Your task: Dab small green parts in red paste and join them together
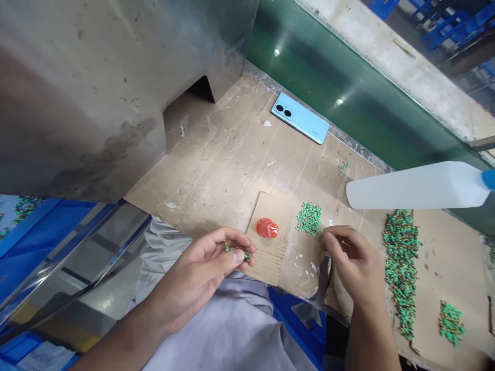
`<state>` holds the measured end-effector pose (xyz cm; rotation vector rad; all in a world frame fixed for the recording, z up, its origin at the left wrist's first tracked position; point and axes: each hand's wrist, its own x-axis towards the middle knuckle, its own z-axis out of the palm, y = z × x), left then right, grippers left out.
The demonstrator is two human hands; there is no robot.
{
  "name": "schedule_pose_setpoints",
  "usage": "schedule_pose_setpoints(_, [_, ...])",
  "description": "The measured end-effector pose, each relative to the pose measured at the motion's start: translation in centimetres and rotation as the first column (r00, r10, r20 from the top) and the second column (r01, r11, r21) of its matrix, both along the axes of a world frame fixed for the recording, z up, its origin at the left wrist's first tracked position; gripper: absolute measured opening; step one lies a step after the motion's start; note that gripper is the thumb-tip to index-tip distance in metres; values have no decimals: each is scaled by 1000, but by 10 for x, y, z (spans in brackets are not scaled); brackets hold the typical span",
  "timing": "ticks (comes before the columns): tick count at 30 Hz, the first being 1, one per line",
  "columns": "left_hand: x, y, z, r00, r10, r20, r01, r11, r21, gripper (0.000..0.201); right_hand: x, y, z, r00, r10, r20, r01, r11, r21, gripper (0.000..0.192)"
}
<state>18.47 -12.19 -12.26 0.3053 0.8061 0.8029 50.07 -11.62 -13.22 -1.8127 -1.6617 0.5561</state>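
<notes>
Hands sorting tiny green-and-gold parts over a cardboard-covered bench.

Left hand (211, 260) is pinched shut, thumb against fingertips, on a few small green-and-gold parts (236, 251), held above the lap just off the near edge of the cardboard sheet (232, 170). Right hand (353, 260) is curled with fingertips drawn together and resting on the cardboard; whether it holds anything cannot be told. Just beyond its fingertips lies a small heap of green parts (309, 218), and beside that a red round cap (267, 228). To the right runs a long strip of the same green parts (402, 257), with another small clump (450, 322) further out. A white plastic bottle (415, 185) lies on its side above them. A light blue phone (300, 117) lies face down near the green wall (348, 87).
</notes>
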Motion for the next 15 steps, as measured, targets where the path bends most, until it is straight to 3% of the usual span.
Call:
schedule_pose_setpoints(4, [3, -2, -1, 994, -41, -97, 45, 998, 38, 9, 1, 10, 5, 983, -40, -177, 32, 998, -50, 25])
schedule_pose_setpoints(10, [7, -5, 0, 985, -112, -134, 124, 989, 84, 10, -10, 31, 25, 936, 55, -347, -101, 988, -114, 22])
schedule_pose_setpoints(15, [15, -5, 2, 989, -98, -114, 113, 985, 131, 9, -18, 47, 43, 958, 177, -227, -192, 980, -48, 15])
